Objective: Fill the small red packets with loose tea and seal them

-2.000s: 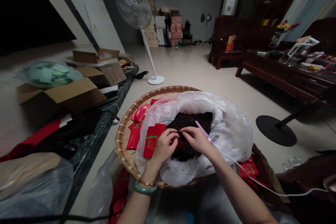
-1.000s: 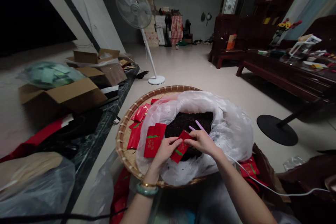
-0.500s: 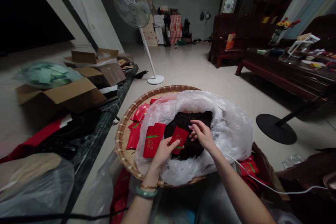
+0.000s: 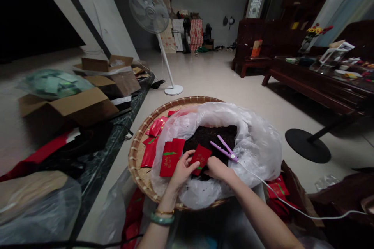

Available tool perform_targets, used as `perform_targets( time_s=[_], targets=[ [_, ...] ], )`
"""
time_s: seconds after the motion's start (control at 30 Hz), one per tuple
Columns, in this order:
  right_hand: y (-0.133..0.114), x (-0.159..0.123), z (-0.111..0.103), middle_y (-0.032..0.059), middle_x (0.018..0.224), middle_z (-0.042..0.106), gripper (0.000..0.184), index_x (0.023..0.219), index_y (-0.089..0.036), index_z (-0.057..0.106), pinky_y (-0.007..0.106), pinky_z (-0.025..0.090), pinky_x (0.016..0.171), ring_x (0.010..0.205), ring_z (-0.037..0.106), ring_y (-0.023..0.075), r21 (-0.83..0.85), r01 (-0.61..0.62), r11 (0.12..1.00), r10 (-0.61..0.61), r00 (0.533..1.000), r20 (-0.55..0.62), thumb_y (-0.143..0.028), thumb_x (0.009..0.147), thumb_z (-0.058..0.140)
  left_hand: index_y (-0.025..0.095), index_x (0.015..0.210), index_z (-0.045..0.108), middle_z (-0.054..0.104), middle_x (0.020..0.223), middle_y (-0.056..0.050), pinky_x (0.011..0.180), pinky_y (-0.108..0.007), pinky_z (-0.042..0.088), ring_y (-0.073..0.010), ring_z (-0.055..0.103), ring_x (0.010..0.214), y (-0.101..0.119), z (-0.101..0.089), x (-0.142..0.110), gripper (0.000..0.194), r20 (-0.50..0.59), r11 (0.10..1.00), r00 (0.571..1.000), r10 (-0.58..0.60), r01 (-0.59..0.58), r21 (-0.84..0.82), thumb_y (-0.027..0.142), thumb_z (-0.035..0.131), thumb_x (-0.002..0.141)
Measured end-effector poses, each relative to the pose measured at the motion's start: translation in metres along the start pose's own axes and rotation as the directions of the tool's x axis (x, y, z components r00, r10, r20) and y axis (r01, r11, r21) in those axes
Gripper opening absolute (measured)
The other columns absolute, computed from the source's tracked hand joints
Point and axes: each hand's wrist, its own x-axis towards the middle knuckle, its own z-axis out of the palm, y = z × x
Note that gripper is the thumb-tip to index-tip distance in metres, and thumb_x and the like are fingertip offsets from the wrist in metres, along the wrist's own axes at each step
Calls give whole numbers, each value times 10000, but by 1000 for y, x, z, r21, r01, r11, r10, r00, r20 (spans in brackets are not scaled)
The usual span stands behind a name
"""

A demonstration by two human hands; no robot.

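Note:
My left hand [image 4: 184, 168] pinches a small red packet [image 4: 201, 158] with gold print and a green mark, tilted over dark soil [image 4: 201, 135]. My right hand [image 4: 219, 169] is curled closed by the packet's right edge; its fingertips are partly hidden, so what they hold cannot be made out. A purple mini hair straightener [image 4: 224, 151] lies with its jaws apart on the soil and plastic, just beyond my right hand. Its white cord runs off to the right. More red packets [image 4: 171, 159] are stacked on the plastic left of my left hand.
A white plastic bag [image 4: 257, 136] surrounds the soil on a round woven tray [image 4: 134, 155]. Other red packets [image 4: 150, 151] lie at the tray's left. Cardboard boxes [image 4: 78, 105] stand left, a white fan [image 4: 173, 90] ahead, a black stand base [image 4: 306, 146] right.
My right hand has moved down and left to the packet's edge, curling closed. The purple straightener, previously hidden around my hand and forearm, now shows. My left hand still holds the packet.

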Motion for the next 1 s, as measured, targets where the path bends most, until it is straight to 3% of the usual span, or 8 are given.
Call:
perform_targets(
  time_s=[0.17,0.23,0.33,0.47,0.57,0.7,0.87,1.0],
  targets=[
    [5,-4,-7,99,905,725,214,889,-146,716,280,477,732,854,670,243,64,-19,998,26,994,-108,-80,707,626,185,1214,488,648,1101,-96,920,-365,479,-201,619,1030,2,-1,0,451,19,919,971,237,-231,320,246,591,780],
    [9,-7,-12,86,814,732,141,809,-147,727,279,489,672,765,679,232,116,-31,993,46,991,-129,-112,735,613,211,1284,462,633,1143,-91,935,-369,468,-195,603,1056,5,-2,-2,482,91,843,959,268,-279,460,192,535,808],
    [15,-13,-24,42,723,726,165,791,-179,737,274,507,592,640,670,194,354,-53,934,131,971,-200,-126,741,589,233,1296,473,650,1114,-77,894,-371,490,-195,616,1021,6,-4,-5,487,151,751,955,257,-295,591,139,480,818],
    [16,-24,-49,39,676,706,141,796,-178,735,316,541,562,577,654,191,704,-34,710,303,916,-262,-251,707,654,225,1289,481,647,1141,-79,898,-351,490,-188,613,1045,3,-7,-4,472,142,732,945,295,-319,601,132,452,827],
    [5,-30,-66,38,704,705,178,776,-171,733,334,561,603,613,660,188,808,19,588,276,935,-223,-303,663,697,223,1320,449,629,1172,-86,909,-343,479,-181,604,1058,0,-7,-2,501,150,714,935,322,-344,610,125,439,829],
    [-10,-26,-69,17,688,698,152,745,-171,727,367,575,660,623,658,170,820,25,572,212,961,-176,-284,649,696,229,1387,364,626,1125,-85,896,-356,474,-178,605,1007,2,-2,-1,579,186,673,926,328,-367,642,99,423,825],
    [-13,-16,-62,11,690,700,135,749,-171,720,424,574,702,647,668,183,806,12,591,182,972,-148,-261,658,675,227,1414,310,622,1074,-70,891,-347,467,-171,605,963,1,-3,0,616,189,703,937,295,-347,621,86,400,821],
    [-10,-14,-63,14,700,700,115,757,-177,719,420,569,688,641,664,184,772,19,635,164,974,-159,-236,679,657,225,1327,394,626,1020,-54,862,-328,477,-172,615,949,-5,-5,4,527,173,730,931,320,-359,581,97,415,817]
  ],
)
